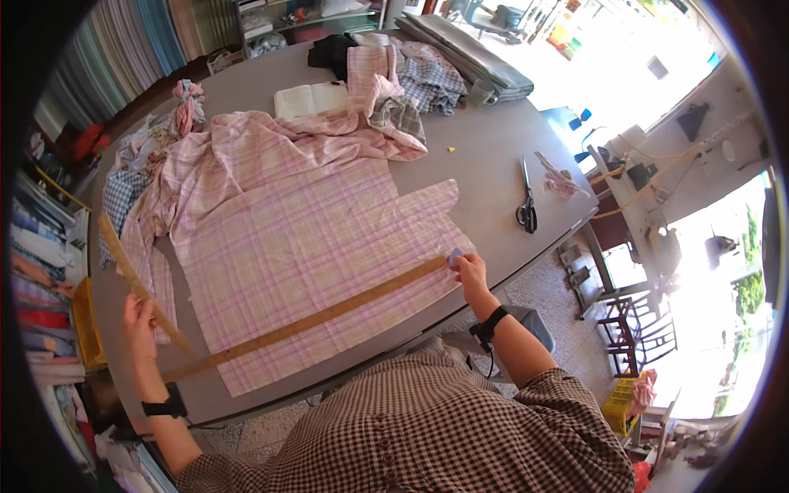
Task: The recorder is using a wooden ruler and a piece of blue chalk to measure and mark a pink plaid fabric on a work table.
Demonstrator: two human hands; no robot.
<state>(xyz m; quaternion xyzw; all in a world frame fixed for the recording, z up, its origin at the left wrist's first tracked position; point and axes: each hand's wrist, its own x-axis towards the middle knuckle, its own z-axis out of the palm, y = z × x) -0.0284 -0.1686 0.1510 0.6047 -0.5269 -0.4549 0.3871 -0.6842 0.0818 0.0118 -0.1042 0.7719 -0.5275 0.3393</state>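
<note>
Pink and cream plaid fabric (pixel 296 246) lies spread over the grey table, bunched along its far side. A long wooden ruler (pixel 333 317) lies slantwise across its near part. At that ruler's right end, my right hand (pixel 471 274) pinches a flat blue piece, perhaps tailor's chalk (pixel 455 256). My left hand (pixel 142 326), somewhat blurred, holds a second wooden ruler (pixel 132 268), slightly curved in view, near the fabric's left edge. Black-handled fabric shears (pixel 527 206) lie to the right of the fabric, beside a small pink cloth strip (pixel 561 179).
An open notebook (pixel 311 100), a glass mug (pixel 482 92), folded grey cloth (pixel 474 55) and heaped checked cloth (pixel 431 83) occupy the far side. More crumpled cloth (pixel 123 191) lies at the left. The table's near edge (pixel 394 342) runs before my body.
</note>
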